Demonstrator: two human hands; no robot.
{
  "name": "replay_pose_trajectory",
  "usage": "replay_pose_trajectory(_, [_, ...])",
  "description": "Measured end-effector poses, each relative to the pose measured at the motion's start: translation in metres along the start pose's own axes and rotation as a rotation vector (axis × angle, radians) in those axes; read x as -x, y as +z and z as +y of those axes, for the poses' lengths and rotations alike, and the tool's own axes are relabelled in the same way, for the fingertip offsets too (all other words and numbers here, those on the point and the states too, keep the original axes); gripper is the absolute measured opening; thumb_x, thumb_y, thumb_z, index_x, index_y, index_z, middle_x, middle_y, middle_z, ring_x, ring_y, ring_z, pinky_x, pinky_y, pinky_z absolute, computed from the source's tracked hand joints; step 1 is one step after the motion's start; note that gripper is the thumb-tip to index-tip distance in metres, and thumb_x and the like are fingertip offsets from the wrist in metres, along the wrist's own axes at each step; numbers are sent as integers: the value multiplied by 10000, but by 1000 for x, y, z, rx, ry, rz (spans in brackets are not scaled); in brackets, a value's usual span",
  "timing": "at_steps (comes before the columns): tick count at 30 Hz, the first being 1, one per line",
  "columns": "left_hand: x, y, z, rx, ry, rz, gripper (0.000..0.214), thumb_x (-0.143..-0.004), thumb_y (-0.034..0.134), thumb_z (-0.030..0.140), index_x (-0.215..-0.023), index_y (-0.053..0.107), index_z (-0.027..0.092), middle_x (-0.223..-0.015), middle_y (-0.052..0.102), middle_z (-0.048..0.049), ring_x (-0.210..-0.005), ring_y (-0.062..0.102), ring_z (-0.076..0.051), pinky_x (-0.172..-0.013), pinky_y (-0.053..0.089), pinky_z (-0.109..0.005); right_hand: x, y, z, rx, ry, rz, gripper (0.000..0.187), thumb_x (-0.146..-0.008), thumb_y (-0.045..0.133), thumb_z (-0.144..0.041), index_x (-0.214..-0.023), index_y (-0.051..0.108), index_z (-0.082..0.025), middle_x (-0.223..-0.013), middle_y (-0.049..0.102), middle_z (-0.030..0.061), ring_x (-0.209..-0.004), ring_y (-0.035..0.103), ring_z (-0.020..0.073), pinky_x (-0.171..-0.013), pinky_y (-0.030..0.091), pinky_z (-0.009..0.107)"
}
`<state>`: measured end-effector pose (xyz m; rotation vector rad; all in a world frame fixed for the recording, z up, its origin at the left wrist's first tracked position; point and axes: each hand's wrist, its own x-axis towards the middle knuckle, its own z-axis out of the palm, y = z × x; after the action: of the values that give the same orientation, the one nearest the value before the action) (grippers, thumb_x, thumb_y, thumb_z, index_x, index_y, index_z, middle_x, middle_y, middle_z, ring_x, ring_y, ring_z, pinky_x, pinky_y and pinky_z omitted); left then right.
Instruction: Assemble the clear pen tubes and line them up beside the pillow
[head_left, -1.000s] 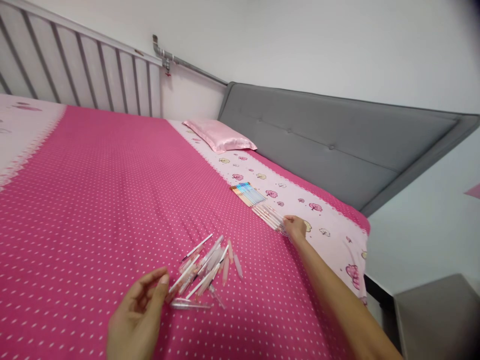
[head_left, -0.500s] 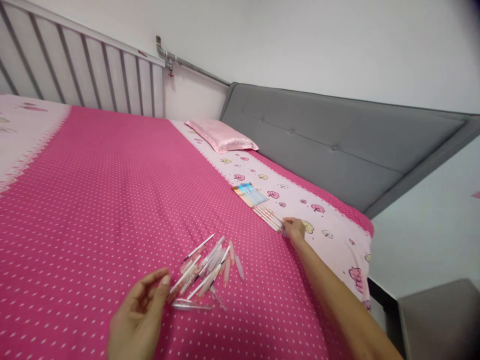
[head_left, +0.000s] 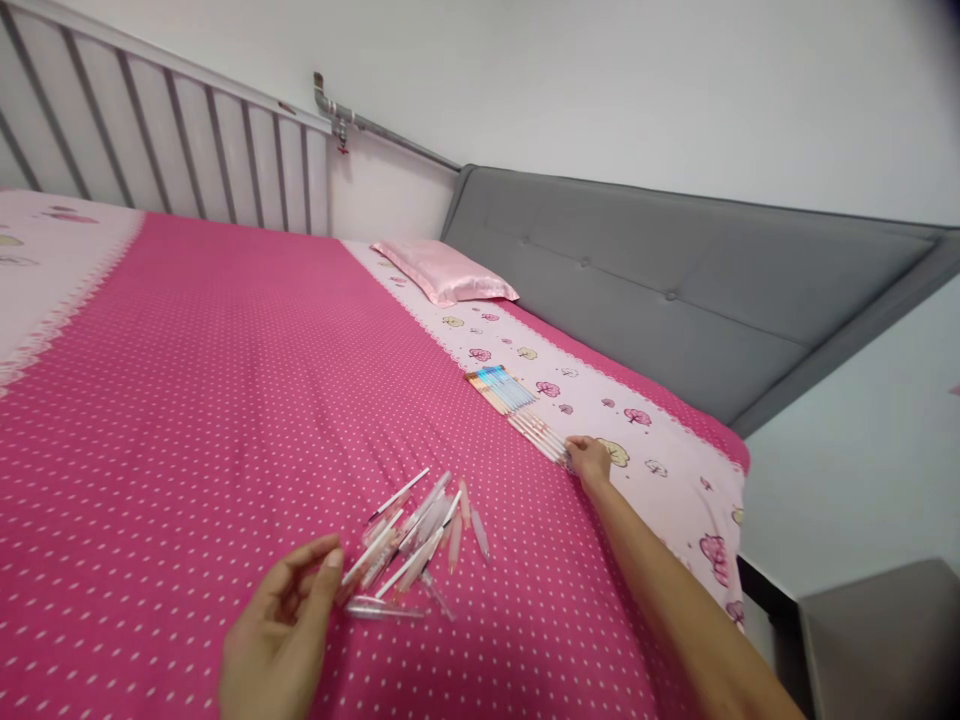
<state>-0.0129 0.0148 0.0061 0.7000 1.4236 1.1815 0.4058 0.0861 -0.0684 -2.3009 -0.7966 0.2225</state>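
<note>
Left hand (head_left: 281, 630): wrist cut off.
White pens (head_left: 536, 437): some ends hidden by right hand (head_left: 589, 458).
Pen pile (head_left: 431, 520): count unclear.
Bed (head_left: 225, 330): near edge cut off.

The bed (head_left: 225, 420) is bearing a pink pillow (head_left: 446, 272), a loose pile of slim pens (head_left: 431, 520), a blue-and-tan pen row (head_left: 502, 390) and a white pen row (head_left: 536, 435) beside it

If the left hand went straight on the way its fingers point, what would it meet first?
Most likely the loose pile of pens, starting with the white stick close to the left hand; whether they already touch is hard to tell.
</note>
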Motion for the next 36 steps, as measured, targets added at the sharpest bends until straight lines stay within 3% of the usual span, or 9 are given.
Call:
replay_pose_trajectory(5, [2,0,1,0,14,18,482,-561,740,476,-951,652,207,-930,664,-34,-791,621,-192,-671,509,-295,8,-3,-6,85,-44,31,272,-889,515,-337,-1093,573,-167,-1116,588,78,-954,585,191,-825,489,390])
replay_pose_trajectory(9, [2,-1,1,-22,34,16,490,-558,736,481,-948,654,198,-906,674,-40,-786,630,-204,-666,511,-302,22,-5,-16,182,-133,63,368,-897,399,-343,-1149,590,-153,-1144,614,132,-1069,553,255,-914,411,386])
replay_pose_trajectory(14, [2,-2,0,-50,40,16,521,-550,721,518,-963,652,207,-924,679,-39,-794,635,-213,-639,509,-296,41,-1,-31,332,-276,31,507,-895,326,-390,-1318,452,-140,-1382,442,113,-1290,348,264,-1080,156,460])
replay_pose_trajectory(18, [-1,-2,-2,-59,56,17,546,-533,723,526,-966,653,202,-908,680,-44,-807,631,-222,-637,508,-295,46,8,-43,434,-280,-17,588,-907,259,-419,-1389,332,-90,-1476,284,119,-1359,210,259,-1095,20,495])
replay_pose_trajectory(27, [-2,-2,-3,-45,54,16,543,-526,727,523,-958,655,201,-940,673,-52,-852,620,-230,-671,528,-307,48,29,-56,539,-185,-90,690,-907,212,-482,-1416,231,-16,-1495,203,168,-1374,151,300,-1097,21,505])
replay_pose_trajectory(36, [-2,-3,-4,-61,60,12,547,-531,721,536,-958,655,201,-916,678,-47,-819,624,-220,-670,531,-310,52,31,-55,532,-176,-92,691,-910,181,-493,-1424,215,-31,-1497,196,167,-1372,164,296,-1098,42,503])
